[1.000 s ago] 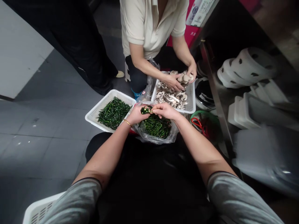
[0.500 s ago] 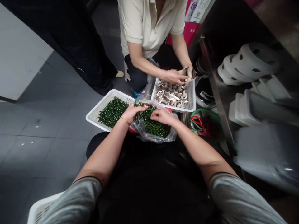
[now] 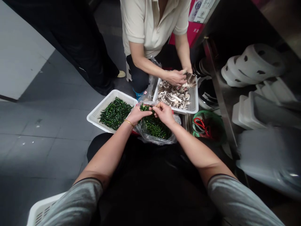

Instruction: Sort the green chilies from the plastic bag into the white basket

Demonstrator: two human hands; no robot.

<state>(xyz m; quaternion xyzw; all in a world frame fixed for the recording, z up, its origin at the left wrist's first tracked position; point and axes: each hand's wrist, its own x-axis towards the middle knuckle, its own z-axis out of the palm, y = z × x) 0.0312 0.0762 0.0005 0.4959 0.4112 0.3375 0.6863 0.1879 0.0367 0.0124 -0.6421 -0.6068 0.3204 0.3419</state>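
My left hand (image 3: 138, 115), with a gold bangle at the wrist, is closed round a small bunch of green chili peppers (image 3: 145, 108). At the right end of that bunch, my right hand (image 3: 164, 113) pinches a chili with thumb and forefinger, and both hands' fingertips nearly meet. Just below them a clear plastic bag (image 3: 157, 140) lies open, full of more thin green chilies (image 3: 156, 128). To the left, a white perforated basket (image 3: 94, 115) holds a heap of dark green chilies (image 3: 115, 113). Part of the bag's contents is hidden under my hands.
Opposite, a person in a cream shirt (image 3: 141, 28) handles mushrooms (image 3: 174, 97) over another white basket (image 3: 197, 100). A green basin (image 3: 195, 122) with red-handled scissors (image 3: 202, 125) stands right. Metal shelving carries grey containers (image 3: 244, 110). Someone's dark-trousered legs (image 3: 82, 56) stand left.
My right hand has risen from over the bagged chilies to the bunch in my left hand. The person opposite has shifted the mushroom piece in their hands.
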